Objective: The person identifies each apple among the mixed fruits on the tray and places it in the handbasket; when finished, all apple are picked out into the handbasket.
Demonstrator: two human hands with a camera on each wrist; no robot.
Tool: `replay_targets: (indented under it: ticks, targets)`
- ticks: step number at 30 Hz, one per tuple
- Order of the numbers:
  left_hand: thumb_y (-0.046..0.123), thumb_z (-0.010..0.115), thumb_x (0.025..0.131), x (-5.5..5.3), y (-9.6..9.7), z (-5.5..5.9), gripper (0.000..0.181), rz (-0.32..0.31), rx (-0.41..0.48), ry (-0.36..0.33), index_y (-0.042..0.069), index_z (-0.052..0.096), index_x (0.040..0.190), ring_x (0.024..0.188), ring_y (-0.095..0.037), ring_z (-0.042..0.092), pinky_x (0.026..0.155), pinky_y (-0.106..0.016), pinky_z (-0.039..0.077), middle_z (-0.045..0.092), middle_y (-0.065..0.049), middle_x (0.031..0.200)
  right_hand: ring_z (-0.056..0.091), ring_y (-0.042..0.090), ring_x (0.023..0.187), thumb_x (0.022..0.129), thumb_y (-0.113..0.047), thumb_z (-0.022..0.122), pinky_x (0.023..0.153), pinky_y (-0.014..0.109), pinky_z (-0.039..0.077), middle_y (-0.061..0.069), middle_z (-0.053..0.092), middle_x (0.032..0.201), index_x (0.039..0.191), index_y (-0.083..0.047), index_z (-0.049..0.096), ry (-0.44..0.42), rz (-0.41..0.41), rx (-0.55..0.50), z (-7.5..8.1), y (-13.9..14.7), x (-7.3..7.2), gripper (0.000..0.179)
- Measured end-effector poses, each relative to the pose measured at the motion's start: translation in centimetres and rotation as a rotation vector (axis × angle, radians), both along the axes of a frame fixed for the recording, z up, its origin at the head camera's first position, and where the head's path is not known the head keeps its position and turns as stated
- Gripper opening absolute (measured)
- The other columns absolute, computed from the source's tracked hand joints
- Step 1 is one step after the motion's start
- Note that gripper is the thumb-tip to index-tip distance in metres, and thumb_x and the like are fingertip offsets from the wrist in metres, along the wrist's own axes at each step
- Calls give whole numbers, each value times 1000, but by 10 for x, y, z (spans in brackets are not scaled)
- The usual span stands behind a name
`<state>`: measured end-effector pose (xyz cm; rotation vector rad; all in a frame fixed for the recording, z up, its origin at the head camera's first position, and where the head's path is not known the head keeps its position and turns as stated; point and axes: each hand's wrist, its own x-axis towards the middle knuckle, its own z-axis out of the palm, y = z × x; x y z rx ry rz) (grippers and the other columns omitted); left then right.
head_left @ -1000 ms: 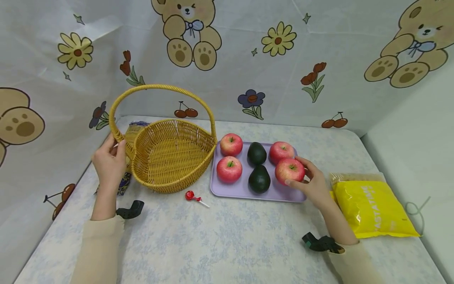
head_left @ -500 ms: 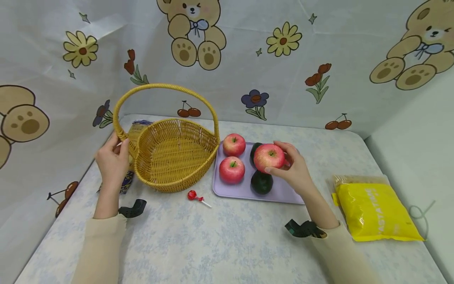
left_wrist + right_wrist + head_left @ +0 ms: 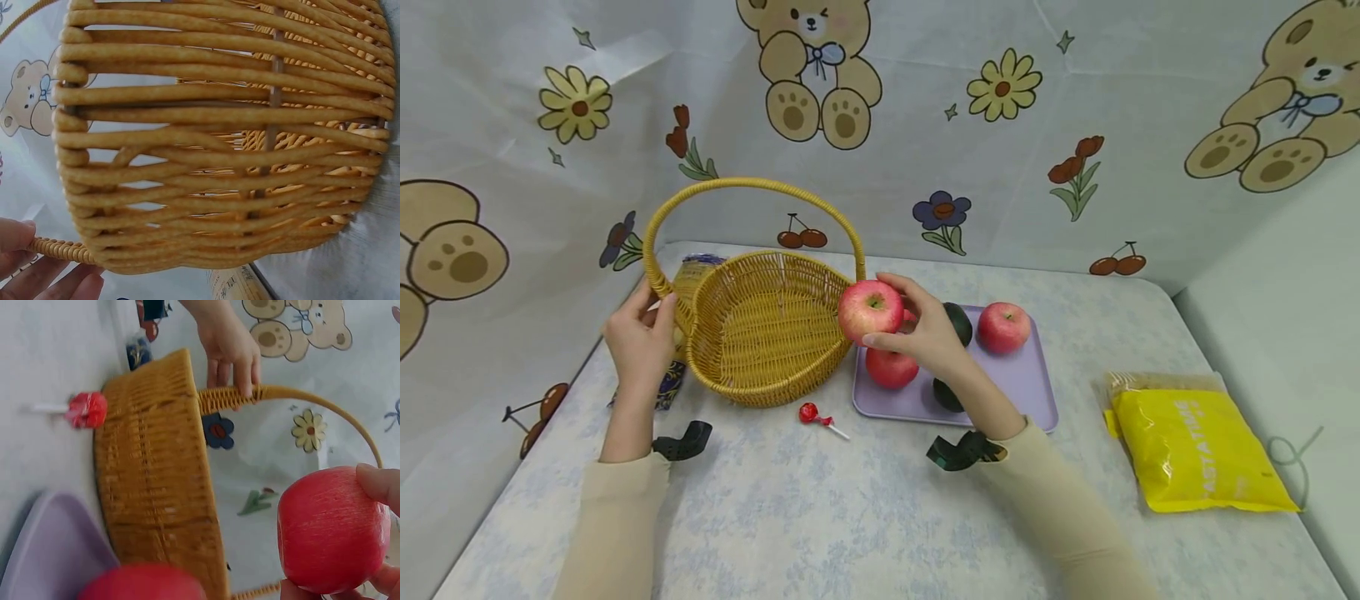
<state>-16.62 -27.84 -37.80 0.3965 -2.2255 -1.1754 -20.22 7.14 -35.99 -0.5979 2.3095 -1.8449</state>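
My left hand [image 3: 642,342] grips the handle of the yellow wicker basket [image 3: 775,390] at its left base. The left wrist view shows the woven wall [image 3: 225,169] close up. In my right hand [image 3: 928,333] is a red apple [image 3: 871,311], pinched between thumb and fingers and raised by the basket's right rim. Below it lies a lilac tray [image 3: 1037,400]. On the tray are a front-left apple [image 3: 891,369], a far-right apple [image 3: 1003,327] and two dark avocados [image 3: 958,323], partly hidden by my right hand and wrist. Another apple is mostly hidden behind the held one.
A red lollipop [image 3: 808,413] lies in front of the basket. At the right is a yellow pasta bag [image 3: 1202,450]. A patterned packet [image 3: 672,385] sits behind my left hand, partly covered by the basket. A printed sheet hangs at the back.
My right hand has lifted the near-right apple off the tray and carried it left across to the basket's right rim. The left hand stays on the handle.
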Motion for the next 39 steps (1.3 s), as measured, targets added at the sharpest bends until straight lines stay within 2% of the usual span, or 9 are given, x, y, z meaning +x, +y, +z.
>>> replay_targets:
  ticks: [5, 10, 14, 19, 25, 30, 36, 39]
  targets:
    - [21, 56, 99, 1, 2, 4, 43, -21, 5, 0, 16, 53, 141, 107, -34, 67, 84, -18, 54, 65, -12, 129, 54, 21, 123, 75, -13, 84, 99, 39, 52, -1, 52, 138, 144, -19, 46, -33, 41, -1, -6, -39, -10, 79]
    - [22, 56, 100, 0, 2, 5, 43, -23, -4, -4, 16, 53, 142, 106, -34, 68, 83, -15, 54, 65, -11, 129, 53, 18, 126, 75, -14, 84, 104, 35, 48, -1, 53, 140, 144, -18, 47, -37, 54, -15, -14, -75, -21, 79]
    - [23, 55, 100, 0, 0, 4, 42, -23, -18, -9, 17, 54, 142, 105, -35, 68, 82, -14, 54, 65, -12, 129, 54, 20, 125, 75, -15, 84, 103, 32, 48, 3, 51, 141, 145, -17, 45, -30, 32, 30, -20, -102, -31, 80]
    - [23, 55, 100, 2, -3, 1, 42, -24, -22, -2, 16, 54, 141, 106, -35, 68, 79, -9, 52, 65, -13, 128, 53, 22, 127, 75, -20, 85, 103, 33, 48, 7, 51, 142, 147, -13, 42, -33, -21, 142, -26, -133, -39, 84]
    - [24, 56, 99, 2, -2, 0, 42, -15, -35, 3, 17, 55, 141, 103, -33, 69, 73, -2, 47, 66, -13, 127, 54, 23, 126, 73, -26, 86, 101, 34, 49, 8, 53, 140, 144, -11, 45, 36, -44, 256, -33, -154, -47, 83]
    - [24, 56, 100, 2, 0, 0, 41, -16, -37, -1, 17, 55, 140, 103, -32, 69, 73, -2, 47, 66, -13, 127, 55, 21, 122, 73, -31, 86, 95, 30, 51, 8, 55, 135, 141, -10, 47, 105, -54, 347, -39, -165, -52, 81]
    - [24, 56, 100, 2, 1, 0, 41, -6, -45, -1, 16, 55, 140, 103, -33, 69, 69, 1, 43, 66, -13, 127, 58, 21, 117, 74, -32, 85, 90, 25, 52, 8, 58, 132, 140, -8, 49, 96, -33, 368, -42, -176, -58, 79]
    - [24, 56, 99, 2, 0, -1, 42, 5, -50, 5, 17, 55, 140, 98, -17, 71, 66, 3, 40, 66, -12, 126, 59, 20, 116, 75, -32, 85, 91, 24, 52, 7, 59, 133, 141, -9, 48, 75, -14, 373, -43, -181, -60, 79]
